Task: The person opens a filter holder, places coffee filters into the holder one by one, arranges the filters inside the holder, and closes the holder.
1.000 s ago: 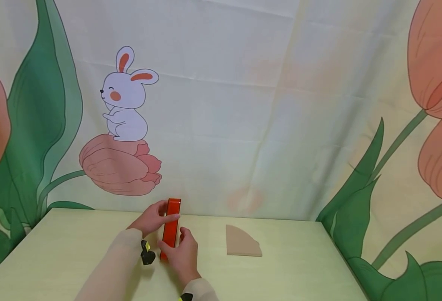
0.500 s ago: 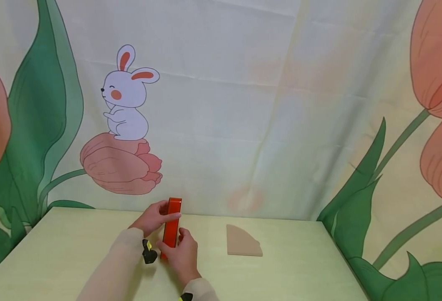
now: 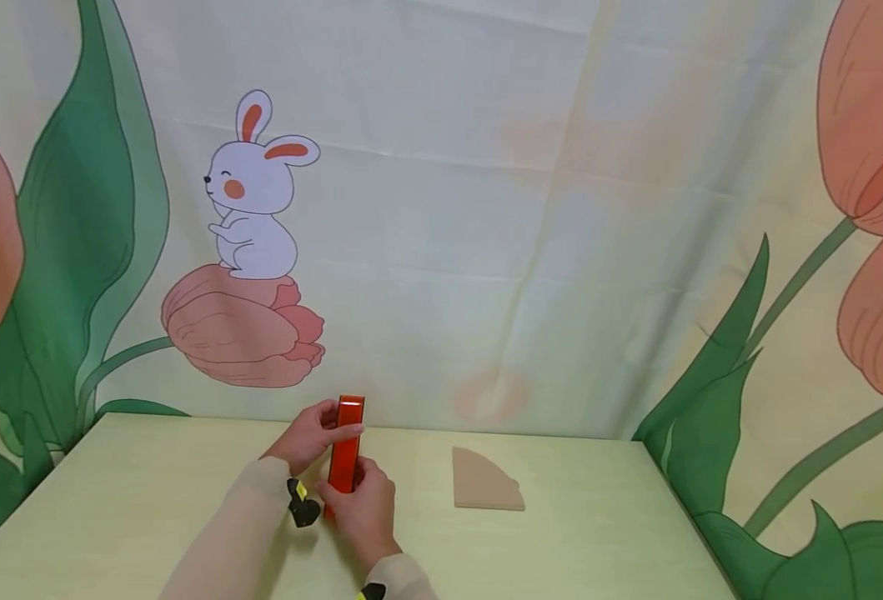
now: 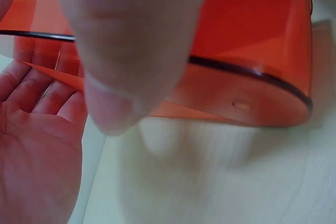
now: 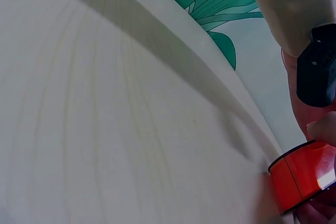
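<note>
A narrow red see-through plastic case (image 3: 345,467) with dark edges and rounded ends is held on its edge, its long side running away from me. My left hand (image 3: 308,439) grips its far part, thumb across the upper face. My right hand (image 3: 368,506) holds the near part from the right, thumb on top. In the left wrist view, the case (image 4: 252,19) shows a dark rim and a clear side with a small hole, partly hidden by a blurred thumb. The right wrist view shows only one end of the case (image 5: 296,179), at the lower right.
A flat tan board (image 3: 486,482) shaped like a quarter circle lies to the right of the hands. The pale table (image 3: 591,533) meets a printed cloth (image 3: 426,250) at its back and sides. Black wrist devices (image 3: 302,504) sit on the sleeves.
The case and my left hand have shifted slightly to the right. My right hand stays almost in place, and both hands keep their hold. The tan board has not moved.
</note>
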`<state>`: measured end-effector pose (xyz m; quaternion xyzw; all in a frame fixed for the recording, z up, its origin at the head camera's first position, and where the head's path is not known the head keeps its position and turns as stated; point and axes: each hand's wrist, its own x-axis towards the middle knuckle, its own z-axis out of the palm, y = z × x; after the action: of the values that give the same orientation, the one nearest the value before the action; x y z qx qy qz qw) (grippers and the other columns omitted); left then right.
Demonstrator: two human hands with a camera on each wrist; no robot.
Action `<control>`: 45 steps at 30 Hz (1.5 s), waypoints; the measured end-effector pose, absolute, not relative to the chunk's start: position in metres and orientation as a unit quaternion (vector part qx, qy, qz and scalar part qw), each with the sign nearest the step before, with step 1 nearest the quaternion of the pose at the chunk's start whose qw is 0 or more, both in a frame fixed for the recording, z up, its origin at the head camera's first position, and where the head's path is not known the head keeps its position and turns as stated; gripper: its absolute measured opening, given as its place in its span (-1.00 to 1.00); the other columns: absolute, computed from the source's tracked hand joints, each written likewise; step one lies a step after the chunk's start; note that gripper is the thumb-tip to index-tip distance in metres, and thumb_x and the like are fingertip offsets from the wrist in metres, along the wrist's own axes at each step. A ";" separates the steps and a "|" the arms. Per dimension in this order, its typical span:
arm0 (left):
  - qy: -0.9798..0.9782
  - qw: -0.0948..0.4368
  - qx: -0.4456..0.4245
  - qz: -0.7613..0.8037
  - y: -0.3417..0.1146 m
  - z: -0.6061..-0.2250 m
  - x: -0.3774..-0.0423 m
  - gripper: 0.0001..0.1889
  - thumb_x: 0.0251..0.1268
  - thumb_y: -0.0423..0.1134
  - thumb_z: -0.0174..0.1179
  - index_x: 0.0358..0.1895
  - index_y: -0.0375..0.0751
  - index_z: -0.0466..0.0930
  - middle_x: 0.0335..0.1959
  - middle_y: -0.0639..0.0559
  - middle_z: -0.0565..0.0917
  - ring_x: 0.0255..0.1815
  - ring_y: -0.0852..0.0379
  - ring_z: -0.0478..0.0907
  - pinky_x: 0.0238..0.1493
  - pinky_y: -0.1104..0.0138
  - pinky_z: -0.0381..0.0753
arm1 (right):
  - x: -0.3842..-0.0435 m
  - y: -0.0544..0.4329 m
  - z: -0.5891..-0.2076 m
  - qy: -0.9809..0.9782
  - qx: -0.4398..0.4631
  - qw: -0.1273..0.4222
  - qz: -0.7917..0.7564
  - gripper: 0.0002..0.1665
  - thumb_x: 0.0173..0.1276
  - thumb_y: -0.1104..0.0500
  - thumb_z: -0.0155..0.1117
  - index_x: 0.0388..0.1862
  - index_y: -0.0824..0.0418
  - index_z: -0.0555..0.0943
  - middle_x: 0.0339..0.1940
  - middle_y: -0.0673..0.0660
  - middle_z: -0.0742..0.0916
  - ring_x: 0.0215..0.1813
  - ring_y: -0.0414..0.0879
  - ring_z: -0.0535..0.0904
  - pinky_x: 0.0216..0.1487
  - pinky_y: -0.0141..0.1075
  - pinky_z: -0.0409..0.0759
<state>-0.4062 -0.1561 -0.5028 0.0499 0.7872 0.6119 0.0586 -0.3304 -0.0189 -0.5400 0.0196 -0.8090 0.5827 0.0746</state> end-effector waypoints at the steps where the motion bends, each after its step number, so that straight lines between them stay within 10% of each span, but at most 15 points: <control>1: 0.786 0.058 0.046 0.613 -0.156 -0.503 -0.406 -0.30 0.32 0.00 0.40 0.43 -0.18 0.37 0.35 -0.20 0.56 0.38 -0.21 0.46 0.48 -0.16 0.42 | -0.330 -0.019 -0.540 -0.810 0.024 0.079 0.580 -0.40 0.13 0.04 0.66 0.10 0.22 0.65 -0.12 0.05 0.81 -0.14 -0.12 0.72 0.08 -0.08 0.77; 45: 0.839 -0.060 -0.013 0.541 -0.124 -0.468 -0.315 -0.44 0.05 0.16 0.55 -0.07 -0.13 0.55 -0.07 -0.03 0.72 -0.02 -0.01 0.65 -0.08 0.22 0.80 | -0.312 0.071 -0.508 -0.850 0.150 0.004 0.505 -0.59 0.13 0.11 0.65 -0.02 0.14 0.79 -0.23 -0.02 0.83 -0.21 -0.16 0.70 0.00 -0.14 0.79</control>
<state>-0.3153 -0.1236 -0.4679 -0.0134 0.8389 0.5409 -0.0597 -0.3125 0.0714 -0.5078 0.1501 -0.8502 0.5047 0.0043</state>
